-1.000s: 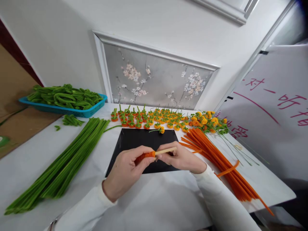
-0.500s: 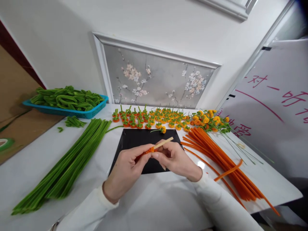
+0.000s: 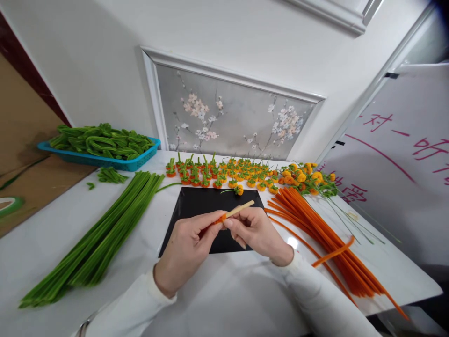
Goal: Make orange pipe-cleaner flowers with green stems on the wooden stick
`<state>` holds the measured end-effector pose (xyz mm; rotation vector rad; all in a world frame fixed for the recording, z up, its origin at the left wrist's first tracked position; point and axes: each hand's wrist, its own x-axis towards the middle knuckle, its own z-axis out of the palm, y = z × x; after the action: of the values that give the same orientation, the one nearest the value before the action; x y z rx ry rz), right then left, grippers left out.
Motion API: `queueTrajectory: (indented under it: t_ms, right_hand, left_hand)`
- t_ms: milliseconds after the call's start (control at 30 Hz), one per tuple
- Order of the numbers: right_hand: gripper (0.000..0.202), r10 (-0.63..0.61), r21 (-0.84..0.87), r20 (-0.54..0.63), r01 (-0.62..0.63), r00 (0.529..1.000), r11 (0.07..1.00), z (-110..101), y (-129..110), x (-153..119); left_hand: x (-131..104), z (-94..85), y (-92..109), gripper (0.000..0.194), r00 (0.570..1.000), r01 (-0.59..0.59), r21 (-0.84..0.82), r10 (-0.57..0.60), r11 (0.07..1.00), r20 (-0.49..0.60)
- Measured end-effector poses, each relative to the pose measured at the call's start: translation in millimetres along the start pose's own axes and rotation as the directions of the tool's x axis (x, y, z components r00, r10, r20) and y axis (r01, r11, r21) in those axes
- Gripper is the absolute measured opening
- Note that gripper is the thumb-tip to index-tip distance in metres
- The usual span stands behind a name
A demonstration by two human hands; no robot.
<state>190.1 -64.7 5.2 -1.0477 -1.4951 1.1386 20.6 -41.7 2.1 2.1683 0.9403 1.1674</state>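
Note:
Over the black mat, my left hand pinches an orange fuzzy stem wound at the end of a pale flat stick. The stick points up to the right. My right hand has thumb and fingers closed at the wound part, just below the stick; its fingertips partly hide what they grip. One yellow flower with a thin green stem lies at the mat's far edge. Behind it stand rows of small orange and yellow flower heads with green tops.
Long green stems lie at the left, orange ones at the right. A blue tray of bent green pieces is back left. Finished-looking yellow flowers lie back right. Green tape rests far left.
The view has shifted slightly. Both hands remain together at the orange piece, with small changes in the right fingers.

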Motion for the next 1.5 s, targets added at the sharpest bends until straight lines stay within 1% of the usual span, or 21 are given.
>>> queueTrajectory:
  t_ms: [233,333,467,600,700,800,867,933,1000,1067,1133,1200,1267,1367,1500]
  right_hand:
    - [0.037,-0.003,-0.017,0.019,0.003,1.000,1.000,2.7,2.1,0.4]
    - [0.036,-0.007,-0.016,0.022,0.008,1.000,1.000,5.3,3.7,-0.4]
    - [0.028,-0.040,-0.010,-0.008,0.040,0.999,0.999,11.6,7.4,-1.7]
    - [0.026,-0.047,0.012,-0.042,0.047,0.998,0.999,20.0,10.1,-2.3]
    - [0.027,-0.032,0.061,-0.086,0.038,0.996,0.997,26.5,11.8,-1.9]
    - [0.030,0.006,0.131,-0.097,0.007,0.995,0.991,31.5,12.4,-0.7]
    - [0.032,0.016,0.139,-0.092,-0.003,0.996,0.990,32.3,11.4,0.4]
    - [0.033,0.010,0.095,-0.077,-0.003,0.997,0.996,29.0,9.5,1.7]
    - [0.032,0.003,-0.009,-0.039,-0.003,0.999,1.000,20.8,6.9,2.4]
    - [0.027,-0.020,-0.186,0.014,0.023,1.000,0.982,9.3,3.5,1.9]
    - [0.021,-0.078,-0.413,0.058,0.095,0.995,0.906,-2.2,-0.6,-0.1]
    - [0.026,-0.135,-0.606,0.097,0.166,0.986,0.778,-10.0,-5.1,-3.3]
    - [0.028,-0.165,-0.733,0.136,0.211,0.977,0.646,-12.9,-9.2,-7.0]
    - [0.025,-0.168,-0.833,0.174,0.236,0.970,0.500,-11.0,-13.3,-11.7]
    - [0.022,-0.161,-0.904,0.171,0.220,0.972,0.366,-7.8,-15.9,-15.5]
  left_hand:
    - [-2.2,3.1,-3.4,0.024,0.996,-0.081,0.099,0.085,0.992,-0.040]
    - [-3.8,3.3,-4.0,0.025,0.989,-0.120,0.159,0.131,0.980,-0.064]
    - [-4.5,3.1,-5.8,0.027,0.978,-0.171,0.221,0.193,0.960,-0.084]
    - [-4.6,4.1,-7.2,0.029,0.968,-0.192,0.258,0.225,0.947,-0.108]
    - [-6.4,5.9,-7.5,0.029,0.955,-0.228,0.297,0.272,0.927,-0.116]
    - [-8.7,7.6,-7.9,0.029,0.943,-0.252,0.330,0.307,0.910,-0.128]
    - [-9.3,8.3,-8.3,0.029,0.944,-0.243,0.326,0.301,0.913,-0.138]
    - [-8.5,8.4,-9.0,0.028,0.958,-0.200,0.293,0.250,0.935,-0.142]
    - [-6.3,7.9,-10.2,0.027,0.984,-0.108,0.226,0.136,0.968,-0.113]
    - [-3.5,6.8,-11.8,0.025,0.998,0.003,0.141,0.007,0.990,-0.065]
    - [-0.6,5.5,-13.5,0.023,0.996,0.080,0.073,-0.077,0.994,-0.043]
    - [2.0,3.8,-14.3,0.024,0.992,0.117,0.038,-0.115,0.992,-0.047]
    - [3.9,2.2,-13.9,0.028,0.990,0.135,0.024,-0.133,0.991,-0.048]
    - [5.5,-0.2,-12.2,0.027,0.992,0.127,0.031,-0.127,0.991,-0.028]
    - [6.0,-2.7,-11.9,0.024,0.998,0.064,0.121,-0.064,0.991,-0.004]
